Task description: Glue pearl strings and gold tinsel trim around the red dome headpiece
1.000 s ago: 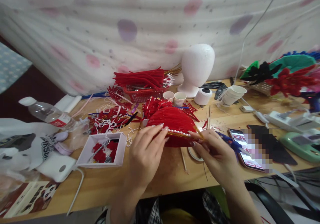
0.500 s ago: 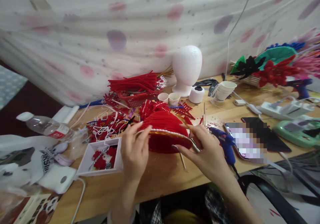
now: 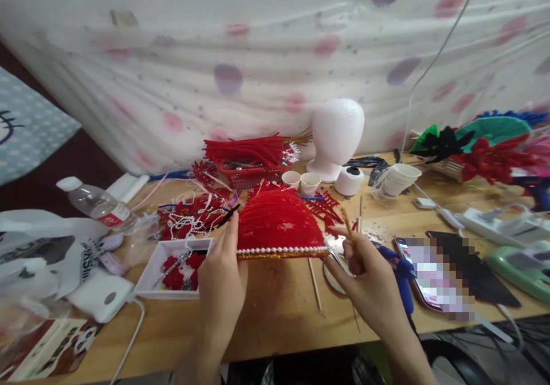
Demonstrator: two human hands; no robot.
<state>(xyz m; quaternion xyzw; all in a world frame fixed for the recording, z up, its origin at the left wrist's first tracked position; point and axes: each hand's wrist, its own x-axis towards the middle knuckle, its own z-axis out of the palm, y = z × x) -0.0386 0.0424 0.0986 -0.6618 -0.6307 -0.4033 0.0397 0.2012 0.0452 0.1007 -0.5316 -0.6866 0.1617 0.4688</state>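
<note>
A domed red velvety headpiece is held up over the table, its lower rim level and facing me. A row of white pearl beads and a gold trim run along that rim. My left hand grips the headpiece's left side, thumb hidden behind it. At the right end of the rim is my right hand, fingers curled around a gold pipe cleaner that sticks up between them. Whether its fingertips also pinch the rim is unclear.
A white box with red flowers lies left, near a plastic bottle. Behind stand a red basket of red stems and a white foam head. A blue glue gun and a phone lie right.
The headpiece has tipped so its outer red side faces me and its hollow is out of sight. My left hand now lies along its side; the gold pipe cleaner stands up from my right hand.
</note>
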